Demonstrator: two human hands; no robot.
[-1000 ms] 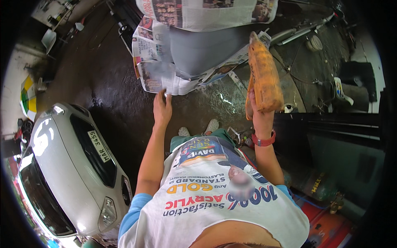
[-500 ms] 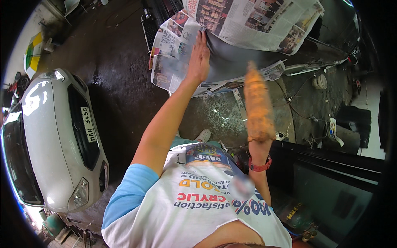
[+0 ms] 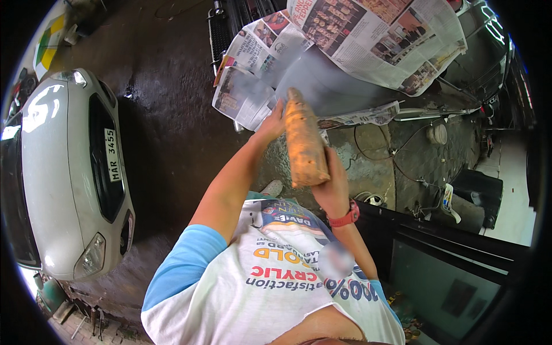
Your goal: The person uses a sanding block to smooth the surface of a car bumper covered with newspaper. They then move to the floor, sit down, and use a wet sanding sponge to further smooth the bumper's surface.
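My right hand [image 3: 334, 183] grips the near, wider end of a long orange-brown mottled object [image 3: 306, 141] that tapers to a blunt tip; its exact kind is unclear. The tip points away from me, over the lower left part of a smooth grey panel [image 3: 345, 86]. Newspaper sheets [image 3: 397, 43] border the panel on its far, left and near sides. At the panel's near left edge is my left hand [image 3: 272, 123], beside the object. Its fingers are partly hidden behind that object, so I cannot tell how they are held.
A silver car [image 3: 54, 190] stands at the left on the dark wet floor. Hoses [image 3: 397, 152] and a pale round container [image 3: 437, 134] lie to the right. A dark frame with a glass pane [image 3: 443, 287] is close by at the lower right.
My right hand has swung the orange-brown object leftward, toward my left hand. My left hand has drawn back nearer me from lying flat on the panel's left side. The view has shifted slightly.
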